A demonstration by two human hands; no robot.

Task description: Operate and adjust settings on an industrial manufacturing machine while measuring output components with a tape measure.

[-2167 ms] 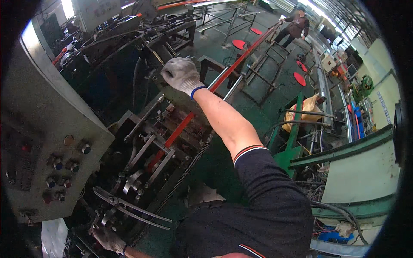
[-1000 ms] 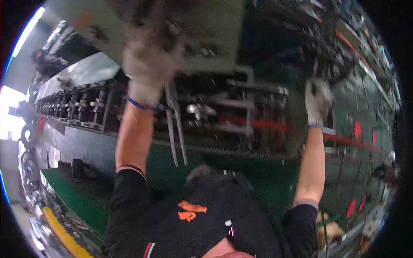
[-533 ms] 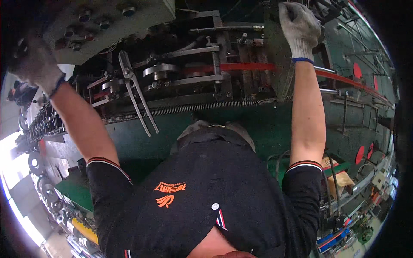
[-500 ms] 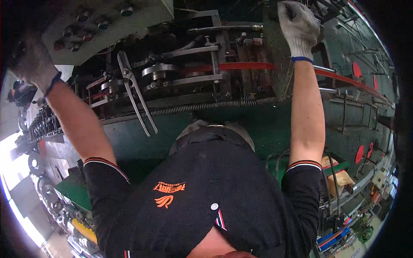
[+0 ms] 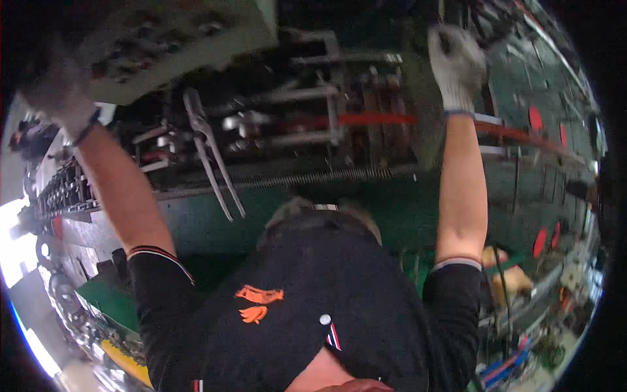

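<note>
My left hand (image 5: 62,95), in a pale work glove, is raised at the far left beside a grey control box (image 5: 196,49) with several knobs. Shadow and motion blur hide its fingers. My right hand (image 5: 457,62), gloved too, is raised at the upper right above the machine's right end. Its fingers curl closed; what is inside them, if anything, cannot be made out. Long-handled metal snips (image 5: 208,150) lie on the machine (image 5: 313,98) between my arms, handles toward me. A red strip (image 5: 379,119) runs lengthwise through the machine and past my right wrist.
A long coil spring (image 5: 313,176) stretches along the machine's near edge. Red discs (image 5: 535,119) stand at the right. Behind on the right are a tan bag (image 5: 513,279) and blue items (image 5: 503,369); a yellow bar (image 5: 124,362) is at the lower left.
The whole view has shifted and blurred, with the machine and snips lower in the picture. Both hands remain raised in about the same places beside the control box and the machine's right end.
</note>
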